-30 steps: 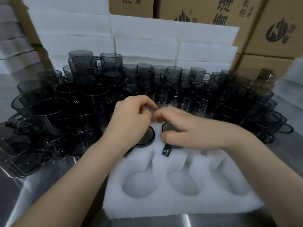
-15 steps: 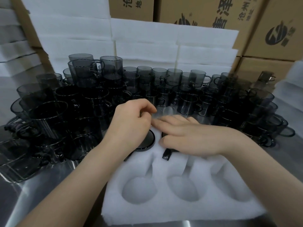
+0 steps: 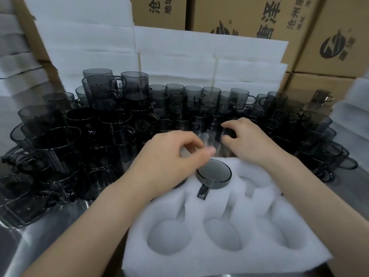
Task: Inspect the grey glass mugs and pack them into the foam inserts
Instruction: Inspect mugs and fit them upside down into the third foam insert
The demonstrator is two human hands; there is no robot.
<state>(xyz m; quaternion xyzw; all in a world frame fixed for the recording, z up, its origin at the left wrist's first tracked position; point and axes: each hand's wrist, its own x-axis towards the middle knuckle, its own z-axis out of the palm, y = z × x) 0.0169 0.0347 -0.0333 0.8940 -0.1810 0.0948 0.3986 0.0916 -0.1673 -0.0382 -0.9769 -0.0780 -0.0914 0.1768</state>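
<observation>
Dozens of grey glass mugs (image 3: 119, 124) are crowded and stacked across the back and left of the steel worktop (image 3: 50, 226), all dark and see-through, with the handles pointing every which way. In front of them sits the white foam insert (image 3: 219, 262), which has two rows of round pockets. One packed mug (image 3: 213, 173) is seated upside down in the middle back pocket, base up, with its handle lying in the slot that points toward the camera. There's a second dark mug (image 3: 180, 183) in the back left pocket, but it's mostly hidden under the wrist, so I can't say much about it. The three front pockets show just bare foam. The right grip (image 3: 245, 138) is reaching past the far edge of the insert into the front of the pile, with thumb and fingers curled around a small upright mug (image 3: 227, 134) standing there. The left grip (image 3: 171, 156) hovers over the back left corner of the insert with its fingers curled in. The fingertips are motion-blurred, so honestly I can't tell whether it's holding anything. Behind the mugs there's a stack of white foam sheets (image 3: 179, 56), and behind that are brown cardboard boxes (image 3: 259, 17) with printed logos and Chinese text.
</observation>
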